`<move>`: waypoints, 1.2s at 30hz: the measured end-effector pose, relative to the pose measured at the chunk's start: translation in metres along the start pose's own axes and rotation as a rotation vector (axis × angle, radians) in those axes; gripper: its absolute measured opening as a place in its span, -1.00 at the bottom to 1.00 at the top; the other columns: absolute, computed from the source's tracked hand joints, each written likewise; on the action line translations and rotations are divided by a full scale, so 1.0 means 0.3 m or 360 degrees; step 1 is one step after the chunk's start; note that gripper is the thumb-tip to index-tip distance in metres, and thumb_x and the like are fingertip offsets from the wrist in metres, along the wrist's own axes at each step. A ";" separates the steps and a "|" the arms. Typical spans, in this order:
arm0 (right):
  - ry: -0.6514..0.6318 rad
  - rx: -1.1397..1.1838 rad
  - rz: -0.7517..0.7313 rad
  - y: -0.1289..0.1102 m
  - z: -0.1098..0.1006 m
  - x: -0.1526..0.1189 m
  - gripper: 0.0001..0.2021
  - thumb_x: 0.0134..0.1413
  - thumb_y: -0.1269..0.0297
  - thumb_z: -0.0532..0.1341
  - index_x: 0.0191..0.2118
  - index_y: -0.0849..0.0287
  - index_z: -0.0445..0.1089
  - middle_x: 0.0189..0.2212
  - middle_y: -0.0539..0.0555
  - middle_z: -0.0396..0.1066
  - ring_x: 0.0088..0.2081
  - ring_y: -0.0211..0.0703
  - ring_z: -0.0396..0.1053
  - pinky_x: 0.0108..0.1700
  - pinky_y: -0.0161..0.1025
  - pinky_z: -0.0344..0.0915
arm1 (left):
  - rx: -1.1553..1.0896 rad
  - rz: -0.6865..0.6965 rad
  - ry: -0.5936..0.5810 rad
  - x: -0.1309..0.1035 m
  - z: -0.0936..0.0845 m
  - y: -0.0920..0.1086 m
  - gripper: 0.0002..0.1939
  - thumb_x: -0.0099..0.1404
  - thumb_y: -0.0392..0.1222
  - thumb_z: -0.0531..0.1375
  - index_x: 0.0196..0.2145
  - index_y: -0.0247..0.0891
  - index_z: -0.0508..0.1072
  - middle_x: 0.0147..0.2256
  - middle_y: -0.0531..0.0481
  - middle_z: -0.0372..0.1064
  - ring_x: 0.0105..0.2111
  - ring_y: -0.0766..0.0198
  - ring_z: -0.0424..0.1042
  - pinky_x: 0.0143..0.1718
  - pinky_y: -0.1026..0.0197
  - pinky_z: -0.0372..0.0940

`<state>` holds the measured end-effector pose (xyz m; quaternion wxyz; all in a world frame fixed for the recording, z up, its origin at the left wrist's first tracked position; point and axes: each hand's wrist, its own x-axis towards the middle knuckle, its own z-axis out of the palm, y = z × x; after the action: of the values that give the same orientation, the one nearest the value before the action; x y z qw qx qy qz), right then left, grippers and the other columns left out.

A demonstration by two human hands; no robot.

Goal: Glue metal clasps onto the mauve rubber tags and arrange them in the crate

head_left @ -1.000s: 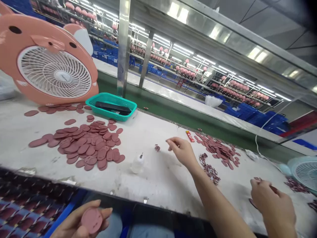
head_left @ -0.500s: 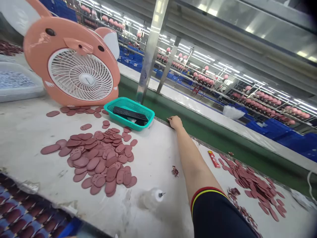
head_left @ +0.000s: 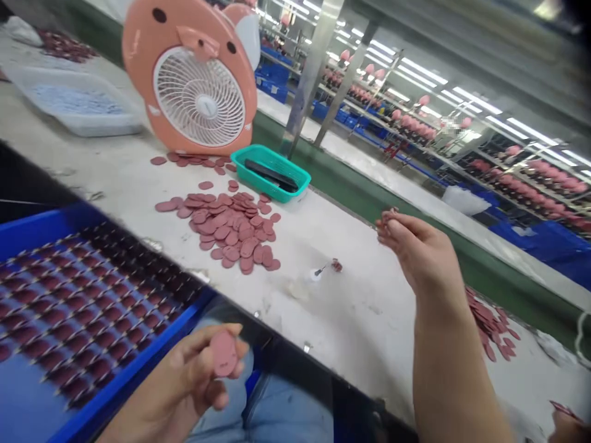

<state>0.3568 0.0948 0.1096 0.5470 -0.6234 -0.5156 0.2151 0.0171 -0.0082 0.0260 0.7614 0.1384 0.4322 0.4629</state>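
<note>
My left hand (head_left: 184,375) is over my lap, its thumb and fingers closed on a flat dusky-red oval piece (head_left: 225,354) with two small holes near its lower end. My right hand (head_left: 422,249) is raised above the far side of the table, pinching a small brownish, shiny piece (head_left: 390,213) whose kind I cannot make out. Between the hands stands a small white bottle (head_left: 316,276) with a needle tip. Beside it lies a small reddish-brown metallic piece (head_left: 337,265). A heap of matching red ovals (head_left: 231,227) spreads over the white table (head_left: 295,237).
An orange animal-shaped fan (head_left: 198,86) stands behind the heap, next to a green basket (head_left: 272,184) holding a black object. A blue crate (head_left: 152,344) with rows of red pieces is at left. More red ovals (head_left: 489,326) lie at right. Part of something skin-coloured (head_left: 566,424) shows bottom right.
My right hand has drawn back from the table's far edge, with a small piece in its fingers. My left hand has come into view holding a red oval. The view has shifted, showing more of the crate.
</note>
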 end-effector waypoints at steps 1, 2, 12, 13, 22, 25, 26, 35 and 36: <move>-0.0085 0.0066 -0.0006 -0.036 0.014 -0.101 -0.75 0.08 0.04 0.43 -0.20 0.05 0.58 -0.24 0.05 0.57 -0.27 -0.17 0.51 -0.21 -0.19 0.51 | 0.0002 -0.0032 0.0015 -0.023 0.027 0.004 -0.56 -0.20 0.08 0.62 -0.35 -0.13 0.72 -0.44 0.00 0.57 -0.44 0.27 0.49 -0.56 0.43 0.36; -0.0191 0.0127 -0.0009 -0.069 0.036 -0.200 -0.78 0.02 0.05 0.47 -0.26 0.03 0.60 -0.29 0.04 0.58 -0.30 -0.17 0.52 -0.26 -0.22 0.51 | 0.0000 -0.0068 0.0001 -0.042 0.046 0.007 -0.53 -0.23 0.08 0.63 -0.36 -0.15 0.72 -0.44 -0.01 0.57 -0.45 0.29 0.48 -0.56 0.43 0.36; -0.0782 0.0345 -0.0004 -0.191 0.245 -0.625 -0.92 0.11 0.27 0.44 -0.25 -0.06 0.65 -0.43 -0.02 0.59 -0.40 -0.24 0.52 -0.35 -0.33 0.45 | 0.0083 -0.0182 -0.0456 -0.087 0.005 -0.006 -0.62 -0.02 0.05 0.57 -0.32 -0.24 0.71 -0.44 -0.03 0.46 -0.40 0.29 0.43 -0.49 0.43 0.36; -0.0799 0.0336 -0.0019 -0.192 0.244 -0.624 -0.92 0.11 0.28 0.44 -0.24 -0.05 0.65 -0.43 -0.03 0.59 -0.40 -0.25 0.52 -0.34 -0.34 0.44 | 0.0116 -0.0193 -0.0458 -0.091 0.007 -0.005 -0.61 -0.01 0.06 0.57 -0.33 -0.27 0.71 -0.43 -0.06 0.47 -0.39 0.28 0.42 -0.48 0.42 0.37; -0.0938 0.0225 -0.0226 -0.190 0.218 -0.623 -0.84 0.14 0.40 0.42 -0.18 0.00 0.62 -0.41 -0.06 0.59 -0.40 -0.26 0.51 -0.32 -0.31 0.42 | 0.0159 -0.0243 -0.0424 -0.117 0.031 -0.007 -0.57 -0.07 0.09 0.59 -0.35 -0.27 0.71 -0.45 -0.07 0.46 -0.42 0.29 0.43 -0.50 0.43 0.40; -0.1012 0.0177 -0.0287 -0.193 0.207 -0.616 -0.82 0.13 0.44 0.41 -0.18 0.01 0.61 -0.42 -0.07 0.58 -0.40 -0.27 0.50 -0.32 -0.31 0.40 | 0.0151 -0.0270 -0.0453 -0.117 0.031 -0.013 -0.58 -0.06 0.09 0.58 -0.35 -0.27 0.71 -0.46 -0.05 0.47 -0.47 0.35 0.40 -0.50 0.44 0.41; -0.1027 0.0166 -0.0301 -0.195 0.204 -0.614 -0.82 0.14 0.44 0.41 -0.17 0.01 0.61 -0.42 -0.07 0.57 -0.40 -0.28 0.50 -0.33 -0.31 0.40 | 0.0150 -0.0279 -0.0454 -0.117 0.031 -0.015 -0.59 -0.05 0.09 0.58 -0.35 -0.26 0.71 -0.46 -0.04 0.47 -0.48 0.37 0.39 -0.50 0.45 0.41; -0.1158 0.0128 -0.0264 -0.209 0.213 -0.595 -0.83 0.18 0.46 0.37 -0.21 0.00 0.60 -0.37 -0.09 0.60 -0.38 -0.29 0.52 -0.32 -0.32 0.40 | 0.0099 -0.0331 -0.0484 -0.103 0.012 -0.029 -0.64 0.03 0.07 0.55 -0.33 -0.24 0.71 -0.47 0.01 0.44 -0.49 0.41 0.38 -0.50 0.50 0.40; -0.1170 0.0127 -0.0258 -0.209 0.215 -0.592 -0.83 0.18 0.46 0.37 -0.21 0.00 0.60 -0.37 -0.09 0.60 -0.38 -0.28 0.52 -0.32 -0.31 0.40 | 0.0095 -0.0339 -0.0472 -0.101 0.010 -0.030 -0.63 0.02 0.07 0.56 -0.33 -0.25 0.70 -0.47 0.01 0.44 -0.49 0.41 0.38 -0.51 0.50 0.40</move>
<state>0.2109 -0.0396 0.0940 0.3645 -0.4399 -0.7165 0.4004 0.0186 -0.0375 0.0384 0.8571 0.1810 0.3411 0.3411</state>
